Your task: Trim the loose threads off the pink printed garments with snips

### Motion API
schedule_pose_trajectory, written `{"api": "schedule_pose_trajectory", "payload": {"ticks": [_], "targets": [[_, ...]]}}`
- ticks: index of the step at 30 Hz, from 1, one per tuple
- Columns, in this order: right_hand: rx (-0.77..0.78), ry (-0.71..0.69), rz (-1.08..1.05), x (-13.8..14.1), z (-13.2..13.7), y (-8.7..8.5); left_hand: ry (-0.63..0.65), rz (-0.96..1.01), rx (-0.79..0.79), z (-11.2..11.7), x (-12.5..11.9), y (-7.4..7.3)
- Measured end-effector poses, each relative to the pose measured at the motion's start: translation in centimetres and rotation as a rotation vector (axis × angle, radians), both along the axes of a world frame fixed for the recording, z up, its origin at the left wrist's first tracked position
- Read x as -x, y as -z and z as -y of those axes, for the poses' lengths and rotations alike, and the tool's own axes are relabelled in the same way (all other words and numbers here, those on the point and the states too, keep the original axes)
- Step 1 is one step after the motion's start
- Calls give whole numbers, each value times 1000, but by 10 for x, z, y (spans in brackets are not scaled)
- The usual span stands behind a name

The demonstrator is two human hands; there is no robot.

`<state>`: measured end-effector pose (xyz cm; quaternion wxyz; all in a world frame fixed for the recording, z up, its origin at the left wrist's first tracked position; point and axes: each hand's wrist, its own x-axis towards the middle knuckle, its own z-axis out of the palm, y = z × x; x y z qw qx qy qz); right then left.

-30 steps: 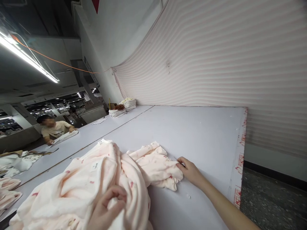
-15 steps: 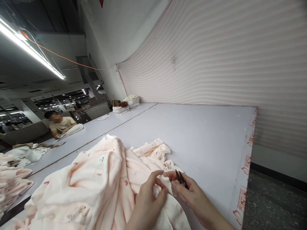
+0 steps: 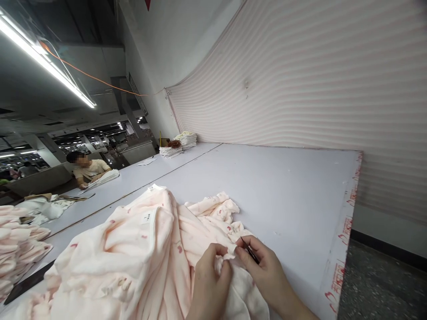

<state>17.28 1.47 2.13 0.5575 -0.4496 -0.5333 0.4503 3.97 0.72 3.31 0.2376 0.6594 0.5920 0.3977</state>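
Note:
A pale pink fleece garment (image 3: 133, 253) with small red prints lies in a heap on the table, its neck label facing up. My left hand (image 3: 211, 280) pinches a bit of the white edge of this cloth between thumb and fingers. Close beside it on the right, my right hand (image 3: 270, 273) has dark thread snips (image 3: 249, 250) tucked in its palm, their points sticking out past the fingers. Its thumb and index fingertip also meet at the cloth edge. Below both hands, a pale flap of the garment hangs toward me.
More pink garments (image 3: 20, 249) are piled at the left, with white cloth scraps (image 3: 46, 209) behind. Across the pale table (image 3: 283, 191), a person (image 3: 90, 171) leans over folded white cloth (image 3: 105, 179). Folded stacks (image 3: 187, 140) stand at the far end; a striped sheet (image 3: 283, 80) hangs behind.
My right hand has turned a little, and the snips, whose two blades showed apart, now appear as one narrow line. The pinched edge has come up between both hands. The view has shifted slightly.

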Motion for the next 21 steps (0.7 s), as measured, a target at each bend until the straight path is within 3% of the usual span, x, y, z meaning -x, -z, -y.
{"api": "schedule_pose_trajectory", "payload": {"ticks": [3,8,12,16,21], "targets": [[-68,120,130,-9,-2,-1,-10,-7,-136,5,3,-1],[-43,59,98,-17,-6,-5,61,-88,-322,6,9,2],[-24,65,67,-15,-5,-7,185,-73,-358,4,10,4],[-35,27,91,-11,-1,-9,170,-100,-363,4,9,7],[-107,114,348,-19,-2,-7,157,-198,-363,2,11,8]]}}
